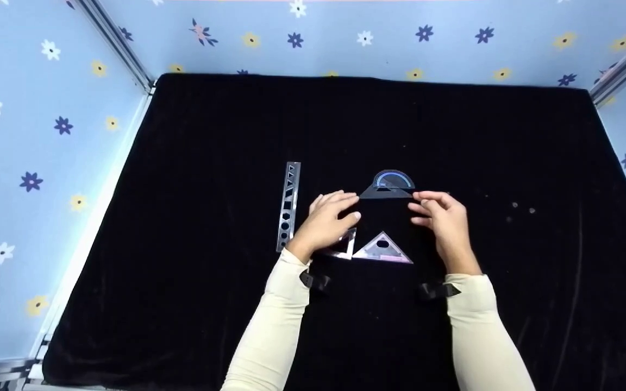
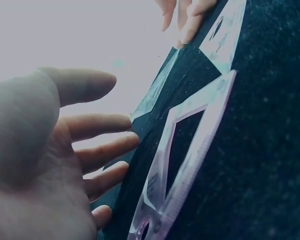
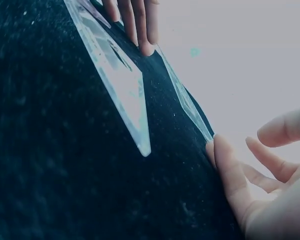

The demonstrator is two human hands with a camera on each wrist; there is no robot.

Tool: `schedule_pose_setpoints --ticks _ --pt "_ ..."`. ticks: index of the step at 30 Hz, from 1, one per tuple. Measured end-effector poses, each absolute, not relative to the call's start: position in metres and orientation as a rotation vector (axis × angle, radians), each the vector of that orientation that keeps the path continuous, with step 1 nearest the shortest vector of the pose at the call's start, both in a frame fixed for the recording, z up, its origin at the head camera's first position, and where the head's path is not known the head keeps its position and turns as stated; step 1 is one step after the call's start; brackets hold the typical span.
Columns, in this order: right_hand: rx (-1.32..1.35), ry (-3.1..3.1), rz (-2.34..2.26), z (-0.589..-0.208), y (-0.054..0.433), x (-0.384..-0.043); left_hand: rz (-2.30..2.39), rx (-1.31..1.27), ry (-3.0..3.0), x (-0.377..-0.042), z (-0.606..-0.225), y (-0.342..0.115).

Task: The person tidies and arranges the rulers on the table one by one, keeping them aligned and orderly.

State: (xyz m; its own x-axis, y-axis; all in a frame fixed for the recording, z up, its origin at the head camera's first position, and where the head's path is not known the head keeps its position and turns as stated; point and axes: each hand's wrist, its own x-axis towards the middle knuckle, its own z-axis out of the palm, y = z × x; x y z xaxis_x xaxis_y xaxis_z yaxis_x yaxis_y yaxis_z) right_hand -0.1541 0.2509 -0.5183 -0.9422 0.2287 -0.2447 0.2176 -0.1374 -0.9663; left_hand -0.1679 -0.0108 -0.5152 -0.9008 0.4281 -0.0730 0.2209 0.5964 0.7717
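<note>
A clear set square (image 1: 370, 193) lies on the black cloth with its long edge toward me, overlapping a clear protractor (image 1: 394, 177) with a blue arc. My left hand (image 1: 330, 220) reaches over with fingers extended, its fingertips right at the set square's left corner; in the left wrist view the thumb stands apart from the fingers. At the right corner are the fingertips of my right hand (image 1: 443, 220), and the right wrist view shows its thumb apart from them. Beneath the left hand lies a pink-edged set square (image 2: 210, 102), partly hidden in the head view.
A second pink-edged set square (image 1: 397, 254) with a small cut-out lies between my forearms. Left of my left hand is a clear ruler (image 1: 281, 228) with a row of cut-out shapes. Flower-patterned blue panels (image 1: 340, 38) border the black cloth (image 1: 210, 136).
</note>
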Motion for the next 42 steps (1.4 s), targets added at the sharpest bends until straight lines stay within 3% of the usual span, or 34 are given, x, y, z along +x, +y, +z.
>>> schedule_pose_setpoints --ticks 42 --pt "-0.480 -1.524 2.439 -0.516 0.249 -0.154 1.556 0.507 2.589 -0.166 -0.516 0.001"
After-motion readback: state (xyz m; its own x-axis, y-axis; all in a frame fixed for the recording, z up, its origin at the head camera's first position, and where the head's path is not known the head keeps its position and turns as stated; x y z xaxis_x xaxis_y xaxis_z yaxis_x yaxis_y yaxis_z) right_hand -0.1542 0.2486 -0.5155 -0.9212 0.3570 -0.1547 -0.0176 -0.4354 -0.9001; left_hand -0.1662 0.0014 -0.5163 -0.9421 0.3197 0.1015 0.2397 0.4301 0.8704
